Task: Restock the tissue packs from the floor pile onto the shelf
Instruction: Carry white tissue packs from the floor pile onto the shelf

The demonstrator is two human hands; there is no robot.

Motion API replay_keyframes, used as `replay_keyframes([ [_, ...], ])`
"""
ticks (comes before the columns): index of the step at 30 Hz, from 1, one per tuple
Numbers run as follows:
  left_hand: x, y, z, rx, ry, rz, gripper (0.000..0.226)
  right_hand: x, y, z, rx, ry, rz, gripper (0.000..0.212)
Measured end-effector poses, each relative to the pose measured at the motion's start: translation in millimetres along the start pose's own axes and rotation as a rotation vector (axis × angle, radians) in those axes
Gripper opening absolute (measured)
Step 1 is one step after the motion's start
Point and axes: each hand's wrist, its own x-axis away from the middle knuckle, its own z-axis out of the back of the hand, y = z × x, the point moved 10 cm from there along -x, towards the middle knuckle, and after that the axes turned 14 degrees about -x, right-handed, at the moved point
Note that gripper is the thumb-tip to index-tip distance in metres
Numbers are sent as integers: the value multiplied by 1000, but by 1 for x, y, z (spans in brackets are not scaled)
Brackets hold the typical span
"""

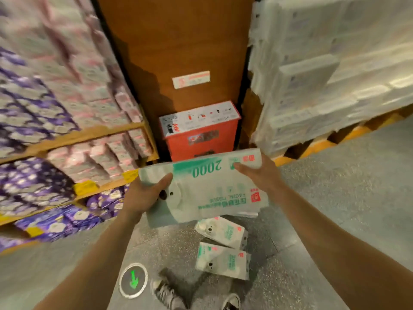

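The left hand [147,195] grips the near-left corner of the held tissue pack [207,186], thumb over its top face; the right hand [257,173] clamps the far-right end, fingers laid on top; the hands are well apart, one at each end. The pack hangs tilted in mid-air at the centre of the view, above the floor [335,198] and just in front of the red box [201,133] at 12 o'clock.

Risks, as I judge them: the wrapper looks like slick, soft film, so a pack held only at two corners could sag or slide out; a wide swing towards the shelf [89,133] at 9 o'clock or the white stack [324,74] at 2 o'clock could clip the red box or a wooden rail; a step forward could land on the floor packs [221,233] lying at 6 o'clock, just beyond the shoes [165,291].

Counts: one pack in the hands; two packs on the floor, one just behind the other; one red box; one green arrow marker [133,280] at 7 o'clock; two shoes; the packs already shelved are too blurred and too many to count.
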Motion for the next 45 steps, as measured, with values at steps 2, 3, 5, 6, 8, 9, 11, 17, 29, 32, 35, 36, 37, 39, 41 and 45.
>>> replay_keyframes([
  [2, 36, -4, 39, 21, 65, 4, 51, 18, -35, -18, 9, -66, 27, 9],
  [3, 54, -9, 58, 36, 105, 9, 52, 28, -51, -31, 7, -104, 41, 10],
  [5, 88, -30, 94, 80, 198, 41, 54, 46, -76, -61, -10, -180, 71, 13],
  [6, 106, -44, 112, 103, 248, 64, 53, 56, -84, -78, -25, -216, 83, 17],
  [8, 145, -78, 145, 143, 359, 113, 48, 76, -98, -118, -37, -288, 98, 25],
  [9, 165, -96, 160, 169, 407, 134, 47, 89, -105, -142, -41, -333, 111, 27],
  [11, 208, -135, 188, 223, 490, 179, 41, 119, -117, -191, -34, -416, 133, 28],
  [17, 360, -280, 272, 275, 718, 374, 62, 251, -136, -349, 7, -697, 214, 23],
  [29, 767, -519, 407, 295, 1191, 693, 57, 647, -130, -661, -3, -1297, 266, 50],
  [32, 859, -558, 427, 293, 1310, 797, 53, 755, -130, -723, -5, -1475, 286, 50],
  [35, 939, -592, 437, 300, 1424, 903, 45, 855, -130, -779, -20, -1631, 324, 59],
  [36, 964, -603, 439, 304, 1458, 944, 47, 889, -127, -795, -16, -1686, 327, 61],
  [37, 988, -615, 440, 305, 1487, 986, 48, 922, -124, -812, -13, -1743, 322, 61],
  [39, 1032, -640, 446, 302, 1544, 1060, 50, 984, -118, -846, -6, -1844, 317, 55],
  [41, 1074, -664, 450, 310, 1626, 1120, 53, 1049, -112, -880, 1, -1957, 310, 46],
  [45, 1153, -702, 458, 320, 1749, 1262, 60, 1179, -105, -939, 31, -2150, 322, 49],
])
